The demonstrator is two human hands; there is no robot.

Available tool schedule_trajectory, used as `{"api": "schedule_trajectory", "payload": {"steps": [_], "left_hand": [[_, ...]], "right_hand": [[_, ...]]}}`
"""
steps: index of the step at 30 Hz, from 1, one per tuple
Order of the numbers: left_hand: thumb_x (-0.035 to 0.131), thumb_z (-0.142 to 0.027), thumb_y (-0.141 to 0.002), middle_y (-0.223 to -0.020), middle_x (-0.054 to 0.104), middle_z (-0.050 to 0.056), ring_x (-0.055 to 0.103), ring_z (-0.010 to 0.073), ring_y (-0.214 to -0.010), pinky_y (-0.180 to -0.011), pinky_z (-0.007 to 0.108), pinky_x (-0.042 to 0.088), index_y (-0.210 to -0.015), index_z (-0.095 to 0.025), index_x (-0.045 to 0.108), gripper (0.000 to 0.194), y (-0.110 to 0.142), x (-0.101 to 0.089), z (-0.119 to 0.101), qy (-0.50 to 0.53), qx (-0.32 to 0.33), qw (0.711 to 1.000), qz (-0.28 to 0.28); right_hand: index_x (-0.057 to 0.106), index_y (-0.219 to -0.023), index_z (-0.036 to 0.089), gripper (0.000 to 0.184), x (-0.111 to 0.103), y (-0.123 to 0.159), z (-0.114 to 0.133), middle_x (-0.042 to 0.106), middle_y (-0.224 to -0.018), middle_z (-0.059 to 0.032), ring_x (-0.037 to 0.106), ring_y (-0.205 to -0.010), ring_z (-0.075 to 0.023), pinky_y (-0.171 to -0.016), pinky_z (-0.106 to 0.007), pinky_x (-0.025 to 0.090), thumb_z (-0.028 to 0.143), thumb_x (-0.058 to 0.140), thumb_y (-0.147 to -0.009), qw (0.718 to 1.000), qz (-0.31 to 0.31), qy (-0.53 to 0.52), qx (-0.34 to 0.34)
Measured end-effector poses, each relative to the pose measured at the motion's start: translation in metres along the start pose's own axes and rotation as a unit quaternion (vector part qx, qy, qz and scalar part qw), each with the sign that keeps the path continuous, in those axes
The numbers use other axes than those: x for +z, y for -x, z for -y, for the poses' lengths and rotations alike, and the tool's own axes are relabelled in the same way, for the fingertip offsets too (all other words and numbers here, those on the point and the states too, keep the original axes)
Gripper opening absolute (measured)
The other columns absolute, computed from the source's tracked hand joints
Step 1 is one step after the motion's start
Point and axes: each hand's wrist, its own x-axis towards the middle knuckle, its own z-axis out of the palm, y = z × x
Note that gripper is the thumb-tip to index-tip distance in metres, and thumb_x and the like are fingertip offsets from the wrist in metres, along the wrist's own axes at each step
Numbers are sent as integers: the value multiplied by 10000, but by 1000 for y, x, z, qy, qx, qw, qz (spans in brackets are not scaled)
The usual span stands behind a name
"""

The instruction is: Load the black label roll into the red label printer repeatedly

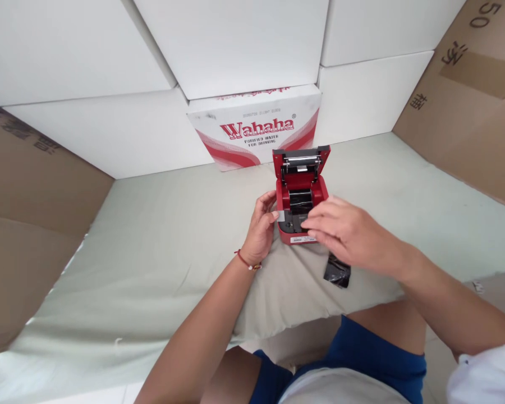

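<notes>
A small red label printer (280, 196) stands on the cloth with its lid (302, 178) raised. Inside it sits a black ribbon roll (301, 197), and a dark strip runs toward the front. My left hand (261, 224) grips the printer's left side, its thumb on a small grey tab (281, 216) at the rim. Over the front right of the opening is my right hand (340, 229), fingers pinched at the dark inner part; what they hold is hidden. Just below that hand lies a crumpled piece of shiny black film (337, 272).
Behind the printer stands a white and red Wahaha water carton (256, 132) against stacked white boxes (244, 45). Brown cardboard boxes flank the left (33, 224) and right (475, 106). A pale green cloth (160, 235) covers the table, its front edge hanging near my lap.
</notes>
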Motion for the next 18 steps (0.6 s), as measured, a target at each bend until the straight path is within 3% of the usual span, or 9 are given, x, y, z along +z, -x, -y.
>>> {"api": "schedule_trajectory", "payload": {"steps": [2, 4, 6, 8, 11, 14, 18], "left_hand": [[770, -473, -882, -1452, 612, 54, 500, 299, -1464, -1232, 488, 406, -1276, -316, 656, 439, 7, 2, -5, -76, 48, 995, -45], [717, -427, -946, -1374, 612, 65, 544, 290, -1377, -1169, 481, 459, -1263, -313, 673, 340, 18, 5, -14, -205, 143, 963, -102], [703, -324, -953, -1233, 615, 77, 592, 280, -1213, -1074, 475, 503, -1260, -308, 708, 307, 30, 9, -24, -351, 270, 889, -114], [731, -230, -897, -1142, 606, 77, 607, 270, -1071, -962, 458, 531, -1283, -328, 732, 398, 40, 14, -32, -444, 386, 806, -69], [762, -184, -827, -1053, 629, 67, 615, 253, -929, -847, 437, 522, -1264, -367, 762, 474, 46, 19, -37, -518, 475, 711, -16], [771, -202, -817, -941, 657, 52, 612, 250, -862, -794, 430, 499, -1185, -383, 794, 410, 44, 19, -34, -543, 492, 681, -4], [795, -215, -801, -849, 676, 39, 610, 255, -837, -777, 432, 483, -1114, -369, 804, 349, 42, 15, -31, -539, 482, 691, -19]], "right_hand": [[781, -1208, 214, 302, 8, 15, 5, 770, -1175, -134, 678, -1025, -275, -887, -459, 607, 161, 523, -1062, 1000, -14, 14, -14], [764, -1271, 219, 340, 16, 23, 5, 764, -1224, -137, 675, -1082, -283, -935, -489, 613, 135, 511, -1061, 999, -33, 19, -15], [757, -1288, 223, 351, 21, 27, 3, 760, -1259, -135, 667, -1135, -288, -970, -501, 612, 128, 504, -1064, 998, -51, 18, -13], [759, -1273, 219, 340, 24, 27, 0, 760, -1259, -131, 660, -1144, -290, -968, -502, 613, 130, 502, -1069, 998, -65, 22, -9], [756, -1258, 193, 314, 25, 27, -2, 766, -1235, -133, 648, -1125, -291, -944, -496, 613, 135, 509, -1074, 997, -72, 21, -13], [754, -1259, 195, 311, 25, 27, -5, 771, -1232, -130, 643, -1114, -285, -928, -491, 612, 129, 517, -1069, 997, -68, 14, -18], [770, -1232, 227, 323, 23, 25, -7, 781, -1218, -113, 657, -1084, -280, -905, -485, 613, 122, 520, -1056, 998, -62, 3, -16]]}}
